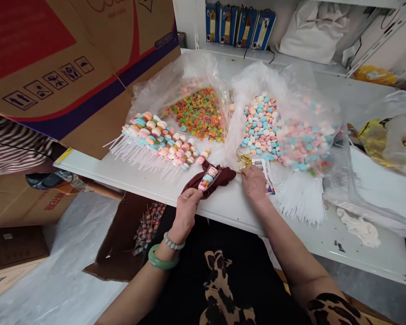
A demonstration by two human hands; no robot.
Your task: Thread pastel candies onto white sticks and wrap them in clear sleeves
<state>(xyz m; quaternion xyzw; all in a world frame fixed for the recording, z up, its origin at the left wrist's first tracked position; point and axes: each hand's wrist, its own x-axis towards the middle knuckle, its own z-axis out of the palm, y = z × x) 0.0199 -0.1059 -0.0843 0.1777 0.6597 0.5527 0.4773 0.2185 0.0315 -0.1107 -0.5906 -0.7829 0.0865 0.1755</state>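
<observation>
My left hand is closed around the lower end of a candy skewer in a small clear bag, with pastel candies inside. It is held above a bunched dark red cloth near the table's front edge. My right hand pinches at a small pile of gold twist ties; a thin gold strand shows at its fingertips. Printed cards lie just beside that hand. To the left, several candy skewers lie in a row, their white sticks toward me.
Behind are clear bags of ring-shaped candies and pastel candies. White sticks and a crumpled white glove-like cloth lie at right. A large cardboard box stands left; an open carton holding wrapped skewers sits below the table.
</observation>
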